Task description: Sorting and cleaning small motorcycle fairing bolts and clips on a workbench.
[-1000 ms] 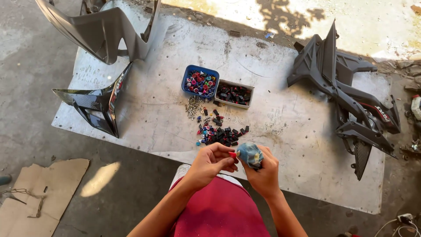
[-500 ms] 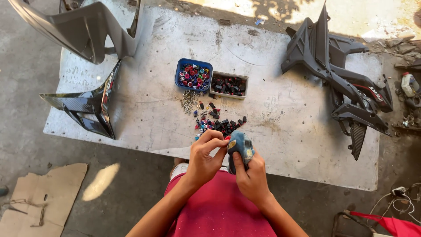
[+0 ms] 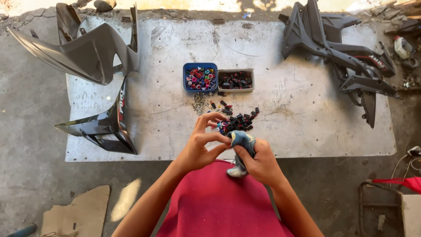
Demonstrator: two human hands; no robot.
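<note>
My right hand (image 3: 262,163) grips a bluish-grey rag (image 3: 240,145) bunched in the fist, its tail hanging down. My left hand (image 3: 201,144) meets it, thumb and fingers pinched against the rag's top edge; whether a small part sits between them is hidden. Both hands hover above the near edge of a worn white table (image 3: 307,118). Just beyond them lies a loose pile of small black and coloured fasteners (image 3: 237,121).
A blue tub of coloured small parts (image 3: 200,77) and a grey tray of black parts (image 3: 236,80) stand mid-table, with a heap of screws (image 3: 200,101) in front. Dark motorcycle fairing panels lie at the left (image 3: 94,52) and right (image 3: 337,48). Cardboard (image 3: 76,210) lies on the concrete floor.
The view has shifted slightly. My hands stay together over the table's near edge, my left fingers closing in on the rag's top.
</note>
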